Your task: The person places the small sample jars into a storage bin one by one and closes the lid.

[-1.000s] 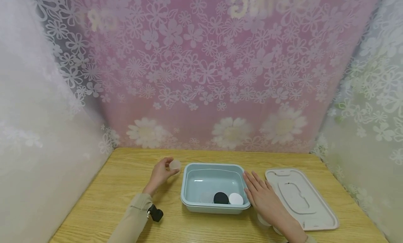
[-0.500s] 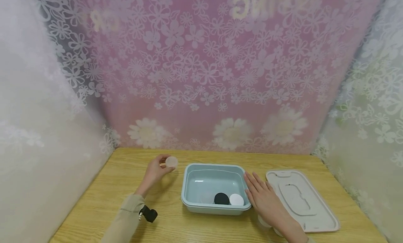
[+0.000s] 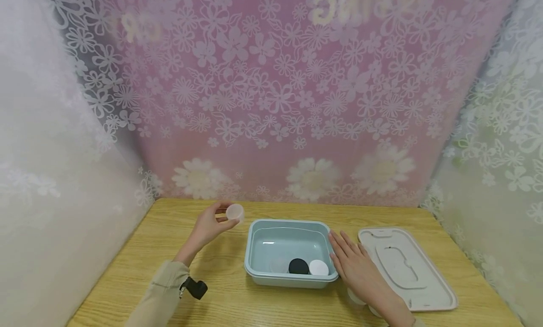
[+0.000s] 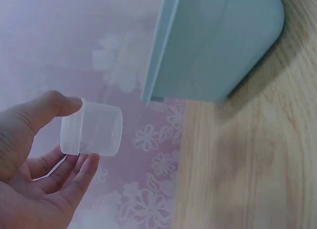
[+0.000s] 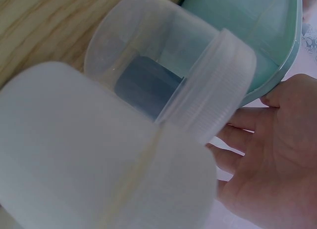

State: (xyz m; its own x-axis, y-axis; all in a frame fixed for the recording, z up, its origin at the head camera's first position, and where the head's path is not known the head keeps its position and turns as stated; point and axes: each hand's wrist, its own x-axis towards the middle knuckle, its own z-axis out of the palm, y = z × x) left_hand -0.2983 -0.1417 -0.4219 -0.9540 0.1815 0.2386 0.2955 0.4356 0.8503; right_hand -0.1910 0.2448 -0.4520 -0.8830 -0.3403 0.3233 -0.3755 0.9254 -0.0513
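Observation:
My left hand pinches a small translucent plastic jar above the table, left of a light blue plastic bin. In the left wrist view the thumb lies on one side of the capped jar, with fingertips on the other. Inside the bin are a black round lid or jar, a white one and a faint translucent one. My right hand rests against the bin's right rim, its fingers extended. Beside it in the right wrist view stand a clear lidded jar and a white jar.
A white rectangular lid lies on the wooden table, right of the right hand. Flower-patterned curtains enclose the table at the back and sides. A black device is strapped to the left wrist.
The left hand has moved up and slightly left with the jar, tilting it so its round end shows differently. My right hand has stayed at the bin's rim.

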